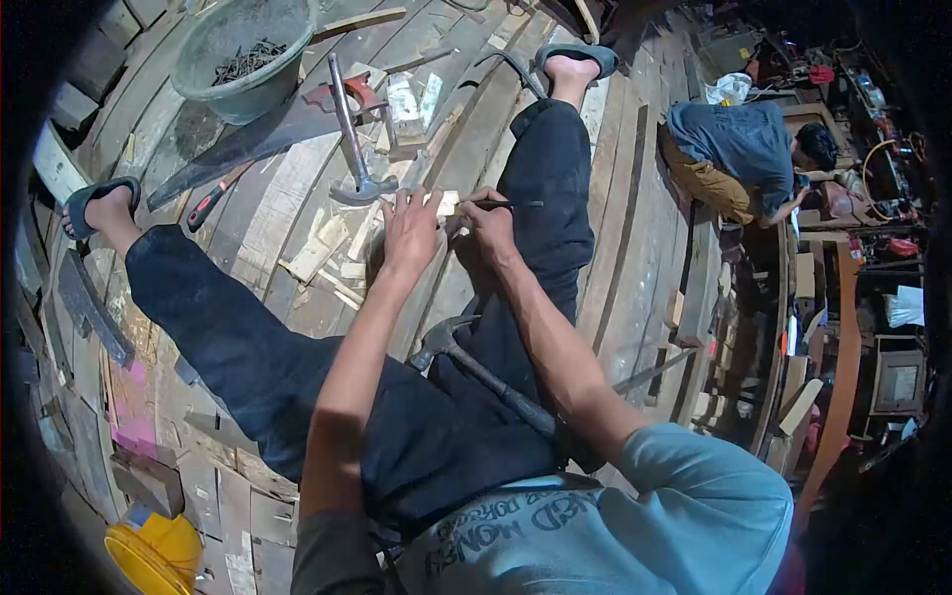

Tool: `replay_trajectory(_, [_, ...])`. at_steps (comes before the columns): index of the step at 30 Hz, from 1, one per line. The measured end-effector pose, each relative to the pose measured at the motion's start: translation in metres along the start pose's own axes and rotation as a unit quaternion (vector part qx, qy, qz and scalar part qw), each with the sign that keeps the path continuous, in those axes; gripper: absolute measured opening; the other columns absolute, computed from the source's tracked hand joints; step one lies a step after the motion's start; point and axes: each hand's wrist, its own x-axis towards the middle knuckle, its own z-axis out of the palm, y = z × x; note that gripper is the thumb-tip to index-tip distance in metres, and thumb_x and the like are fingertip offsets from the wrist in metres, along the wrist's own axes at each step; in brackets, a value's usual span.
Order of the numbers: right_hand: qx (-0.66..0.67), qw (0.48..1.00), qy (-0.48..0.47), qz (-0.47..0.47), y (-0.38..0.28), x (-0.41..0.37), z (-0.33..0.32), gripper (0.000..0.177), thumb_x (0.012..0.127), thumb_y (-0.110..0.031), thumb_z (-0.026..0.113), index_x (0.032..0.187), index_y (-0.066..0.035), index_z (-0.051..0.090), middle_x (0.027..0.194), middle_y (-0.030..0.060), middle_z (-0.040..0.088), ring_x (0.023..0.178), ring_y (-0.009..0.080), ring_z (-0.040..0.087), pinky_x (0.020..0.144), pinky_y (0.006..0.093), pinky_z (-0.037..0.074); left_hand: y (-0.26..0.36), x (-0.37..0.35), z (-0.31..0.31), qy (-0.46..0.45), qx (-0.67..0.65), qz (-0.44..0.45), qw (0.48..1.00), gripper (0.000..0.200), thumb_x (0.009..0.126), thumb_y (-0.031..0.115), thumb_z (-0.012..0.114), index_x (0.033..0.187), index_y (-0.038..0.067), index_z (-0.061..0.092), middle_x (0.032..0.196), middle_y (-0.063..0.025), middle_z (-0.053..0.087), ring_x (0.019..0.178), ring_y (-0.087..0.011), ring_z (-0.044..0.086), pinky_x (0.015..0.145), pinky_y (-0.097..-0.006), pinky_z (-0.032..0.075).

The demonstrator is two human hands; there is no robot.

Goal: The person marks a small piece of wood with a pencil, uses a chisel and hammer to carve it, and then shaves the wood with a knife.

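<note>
My left hand (411,230) presses with its fingers on a small pale wood piece (448,203) between my legs. On the right side of that piece, my right hand (490,224) is closed round a thin dark pencil-like tool (521,203), which points to the right. A claw hammer (349,134) lies just beyond my left hand, its head close to my fingertips. Another hammer (486,373) rests across my lap, below my hands. Wood offcuts (319,248) are scattered to the left of my left hand.
A grey bucket of nails (243,64) stands at the upper left, near a handsaw (248,141) and a red-handled tool (210,204). A yellow bucket (154,555) is at the lower left. Another person (734,149) crouches at the right beside cluttered shelves.
</note>
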Motion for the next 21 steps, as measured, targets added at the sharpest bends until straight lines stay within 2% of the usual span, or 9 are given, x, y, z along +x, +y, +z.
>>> replay_trajectory(4, [0.025,1.0,0.0,-0.013,-0.004,-0.003,0.002,0.005,0.082,0.003,0.066,0.082,-0.002,0.065,0.075,0.0026,0.063,0.067,0.0098,0.058,0.062,0.0236,0.046,0.001,-0.003,0.001,0.038,-0.014,0.002,0.999,0.051,0.082,0.011,0.07,0.131,0.008,0.055,0.132,-0.0163,0.054,0.126,-0.0385,0.044,0.099,-0.0591,0.036])
replay_trajectory(8, [0.017,1.0,0.017,-0.009,-0.005,-0.002,0.004,0.005,0.081,0.002,0.068,0.081,-0.002,0.065,0.074,0.0019,0.063,0.067,0.009,0.057,0.062,0.0233,0.046,0.002,-0.003,0.0,0.029,-0.009,-0.001,1.0,0.053,0.082,0.01,0.069,0.132,0.008,0.054,0.13,-0.0163,0.053,0.127,-0.0386,0.044,0.1,-0.0582,0.036])
replay_trajectory(9, [0.016,1.0,0.002,-0.026,-0.004,-0.002,0.002,0.009,0.079,-0.004,0.069,0.087,-0.002,0.065,0.077,0.0026,0.065,0.066,0.0095,0.057,0.059,0.0252,0.046,0.002,-0.004,-0.001,0.029,-0.004,-0.001,1.0,0.053,0.082,0.009,0.069,0.132,0.009,0.054,0.13,-0.0163,0.054,0.126,-0.0385,0.044,0.1,-0.0578,0.036])
replay_trajectory(12, [-0.002,1.0,-0.017,-0.009,0.002,0.002,-0.003,0.011,0.079,-0.004,0.069,0.088,-0.002,0.065,0.078,0.0029,0.065,0.067,0.0102,0.058,0.061,0.0253,0.047,0.004,-0.004,-0.004,0.03,0.012,0.003,0.999,0.054,0.081,0.007,0.068,0.133,0.009,0.054,0.129,-0.0166,0.054,0.126,-0.0383,0.044,0.1,-0.0567,0.036])
replay_trajectory(16, [-0.001,0.999,0.012,-0.045,0.01,0.005,0.0,0.008,0.079,-0.004,0.068,0.086,-0.002,0.065,0.078,0.0036,0.064,0.069,0.011,0.058,0.063,0.025,0.047,-0.001,-0.002,0.004,0.043,-0.004,0.007,0.999,0.052,0.083,0.009,0.068,0.132,0.01,0.054,0.129,-0.016,0.054,0.125,-0.0369,0.045,0.098,-0.055,0.036])
replay_trajectory(21, [0.005,0.999,0.026,-0.018,-0.01,-0.005,0.005,0.006,0.078,0.002,0.068,0.078,-0.003,0.064,0.073,0.0005,0.061,0.067,0.0081,0.055,0.061,0.0226,0.043,0.001,-0.001,0.002,0.031,0.003,0.0,1.0,0.05,0.083,0.008,0.068,0.131,0.01,0.054,0.129,-0.016,0.054,0.126,-0.0378,0.045,0.099,-0.0556,0.036])
